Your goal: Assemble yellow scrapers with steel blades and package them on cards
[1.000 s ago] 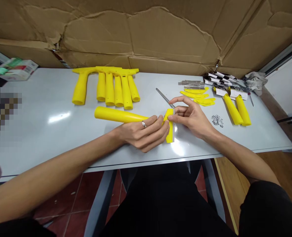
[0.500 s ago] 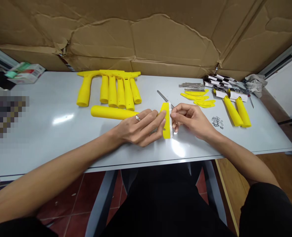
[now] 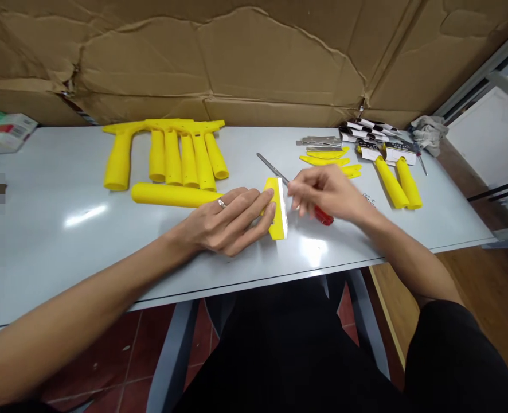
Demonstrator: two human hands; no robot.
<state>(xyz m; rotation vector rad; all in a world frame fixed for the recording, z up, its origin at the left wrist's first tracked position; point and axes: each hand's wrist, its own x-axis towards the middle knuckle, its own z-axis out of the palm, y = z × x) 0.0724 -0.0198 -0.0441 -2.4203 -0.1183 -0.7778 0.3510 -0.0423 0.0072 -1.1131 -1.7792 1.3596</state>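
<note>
My left hand [image 3: 232, 223], with a ring on one finger, is closed around the head end of a yellow scraper [image 3: 172, 195] above the table. Its long handle points left. A thin metal blade [image 3: 284, 209] runs along the right edge of the head. Just right of that blade, apart from it, my right hand [image 3: 333, 192] hovers with bent fingers, smeared by motion. Beneath that hand lies a screwdriver [image 3: 323, 216]; its red handle and metal shaft show on either side. Whether the fingers touch it cannot be told.
Several yellow scraper handles [image 3: 118, 158] lie at the back left. Metal blades [image 3: 320, 141] and yellow strips [image 3: 325, 161] are at back right. Small screws [image 3: 368, 199] sit partly behind my right hand. Farther right are scrapers with printed sleeves [image 3: 391, 182] and a grey cloth [image 3: 428, 135].
My right hand has left the blade's edge and moved right, over the screwdriver, whose red handle now shows. My left hand keeps hold of the scraper. The view has shifted to the right.
</note>
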